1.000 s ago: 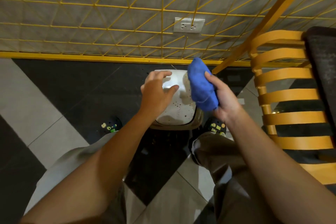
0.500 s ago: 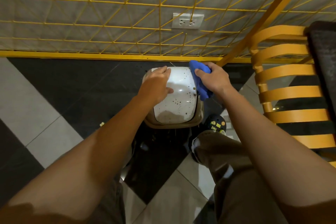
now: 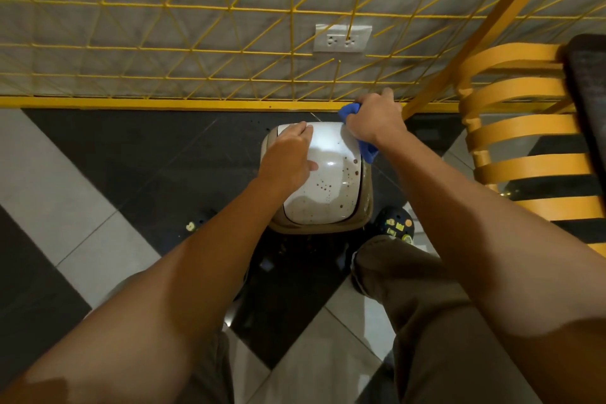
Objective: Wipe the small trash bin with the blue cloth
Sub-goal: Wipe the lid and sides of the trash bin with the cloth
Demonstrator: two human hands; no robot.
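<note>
Basically, the right hand [image 3: 373, 120] clutched the bunched blue cloth [image 3: 368, 151] at the far-right corner of the small white-lidded plastic trash bin [image 3: 324, 184], while the left hand [image 3: 288, 157] lay flat on its lid.

A person seen from above: two bare forearms, olive-brown trousers and dark clog shoes.

Both arms are uncovered from elbow to wrist, with no sleeves, watch or jewellery showing. The left hand [image 3: 288, 159] and right hand [image 3: 373, 120] wear no gloves. The trousers [image 3: 423, 302] are a plain, loose olive-brown fabric, creased at the knee and ending in a hem above the foot. The right shoe [image 3: 395, 223] is a dark clog with ventilation holes, decorated with small yellow, green and orange charms. The left shoe [image 3: 196, 223] is mostly hidden by the arm; one pale charm shows on it.
</note>
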